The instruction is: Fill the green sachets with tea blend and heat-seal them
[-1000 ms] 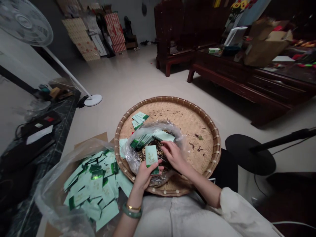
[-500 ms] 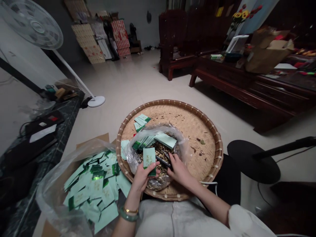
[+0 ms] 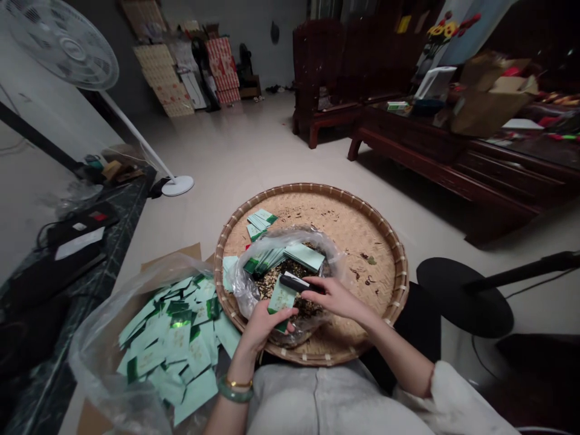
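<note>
My left hand (image 3: 267, 323) pinches a pale green paper packet (image 3: 281, 297) with a dark green end, tilted over an open clear plastic bag (image 3: 244, 296). In my right hand (image 3: 333, 296) is a slim black clamp-like tool (image 3: 290, 281) with a pale strip. It lies across the packet's upper edge; whether it grips the edge, I cannot tell. A loose brown and cream dried mix (image 3: 296, 269) fills the bag below. Rows of green packets (image 3: 304, 256) rest on top of the mix. The bag sits in a round woven bamboo tray (image 3: 380, 254) at my lap.
At the left, a plastic-lined carton (image 3: 97, 356) holds many green packets (image 3: 176, 350). More packets (image 3: 261, 220) lie on the tray's far left. A white standing fan (image 3: 177, 186), a black round base (image 3: 464, 296) and a dark wooden table (image 3: 408, 142) stand around.
The black tool has risen from beside the packet to lie across its top edge. My right hand has turned and moved up slightly; the packet has tilted to the right.
</note>
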